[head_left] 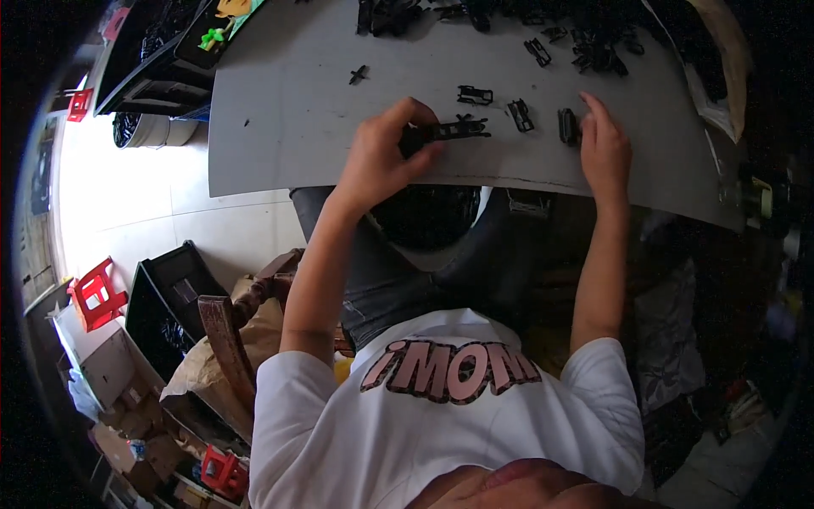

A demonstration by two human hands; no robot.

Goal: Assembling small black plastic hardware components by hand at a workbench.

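We pinched a long black plastic part (454, 130) near the front edge of the grey board (280, 127), our left hand (386, 157) clamped on its left end, thumb and fingers closed over it. Our right hand (604, 148) lay flat just beside a small black clip (567, 125), fingers straight and together, gripping nothing. Two more black clips (475, 94) (520, 114) sat between the hands, slightly further back. A heap of black parts (593, 47) crowded the far edge. A black bin (174, 288) and red stool (97, 293) stood on the floor to our left.
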